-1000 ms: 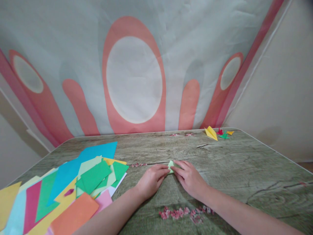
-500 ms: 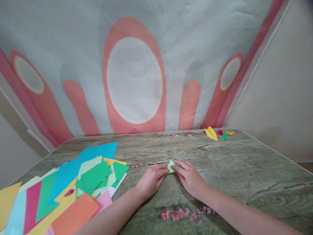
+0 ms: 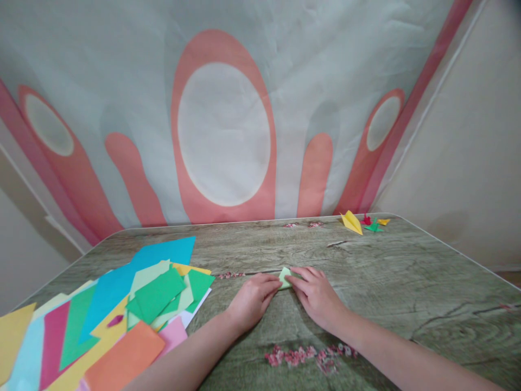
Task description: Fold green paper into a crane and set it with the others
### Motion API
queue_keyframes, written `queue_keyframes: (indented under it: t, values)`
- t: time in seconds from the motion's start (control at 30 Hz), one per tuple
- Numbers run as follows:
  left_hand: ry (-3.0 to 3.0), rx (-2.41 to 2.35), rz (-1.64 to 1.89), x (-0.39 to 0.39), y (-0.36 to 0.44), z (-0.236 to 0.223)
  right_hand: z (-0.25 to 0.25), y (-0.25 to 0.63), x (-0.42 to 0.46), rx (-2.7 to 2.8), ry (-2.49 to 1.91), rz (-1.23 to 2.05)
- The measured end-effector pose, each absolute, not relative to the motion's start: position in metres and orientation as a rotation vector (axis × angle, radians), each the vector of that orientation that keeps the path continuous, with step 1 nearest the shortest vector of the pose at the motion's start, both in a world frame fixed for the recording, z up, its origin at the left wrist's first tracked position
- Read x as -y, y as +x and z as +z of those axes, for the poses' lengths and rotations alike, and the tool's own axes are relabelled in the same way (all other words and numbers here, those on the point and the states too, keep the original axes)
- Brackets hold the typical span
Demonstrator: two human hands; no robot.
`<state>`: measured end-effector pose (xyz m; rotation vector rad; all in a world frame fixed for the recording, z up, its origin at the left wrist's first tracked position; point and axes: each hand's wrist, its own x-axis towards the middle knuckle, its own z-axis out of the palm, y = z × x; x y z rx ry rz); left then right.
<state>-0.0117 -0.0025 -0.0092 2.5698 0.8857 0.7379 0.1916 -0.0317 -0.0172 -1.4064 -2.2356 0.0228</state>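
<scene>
A small folded piece of light green paper [image 3: 285, 278] lies on the wood-patterned table between my two hands. My left hand [image 3: 253, 298] is closed, with its fingertips on the paper's left edge. From the other side, the fingers of my right hand [image 3: 316, 296] press on the paper's right part, with the thumb below. Part of the paper is hidden under the fingers of both hands.
Loose sheets of coloured paper [image 3: 109, 309] overlap on the left, under and beside my left forearm. At the back right stand a yellow paper plane [image 3: 351, 222] and small folded figures, one green [image 3: 373, 226]. A printed cloth [image 3: 223, 130] hangs behind the table [image 3: 386, 282].
</scene>
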Motion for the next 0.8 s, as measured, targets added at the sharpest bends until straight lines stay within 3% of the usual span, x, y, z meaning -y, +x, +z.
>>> queue_keyframes:
  t: [0.8]
  values:
    - [2.562, -0.915, 0.706, 0.0035, -0.0115, -0.006, -0.0176, 0.1913, 0.0315, 2.221, -1.394, 0.028]
